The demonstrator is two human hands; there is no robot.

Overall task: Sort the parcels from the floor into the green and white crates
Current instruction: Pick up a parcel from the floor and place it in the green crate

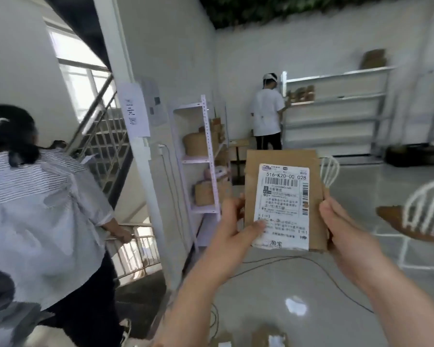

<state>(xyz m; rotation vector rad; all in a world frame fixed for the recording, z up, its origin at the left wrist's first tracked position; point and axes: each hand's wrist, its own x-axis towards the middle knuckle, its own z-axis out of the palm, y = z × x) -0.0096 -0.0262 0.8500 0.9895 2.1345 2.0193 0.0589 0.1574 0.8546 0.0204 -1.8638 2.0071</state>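
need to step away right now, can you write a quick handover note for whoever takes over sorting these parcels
Left hand: holds the left edge of a brown parcel, thumb on its white label.
Right hand: holds the parcel's right edge.
The parcel is up at chest height, label facing the camera.
More parcels lie on the floor at the bottom edge of the view.
No green or white crate is in view.
Done: one parcel picked up.
Left: place it in a crate, then sort the rest.

Both hands, left point(232, 230) and right point(346, 227), gripping labelled brown parcel point(283, 196) upright
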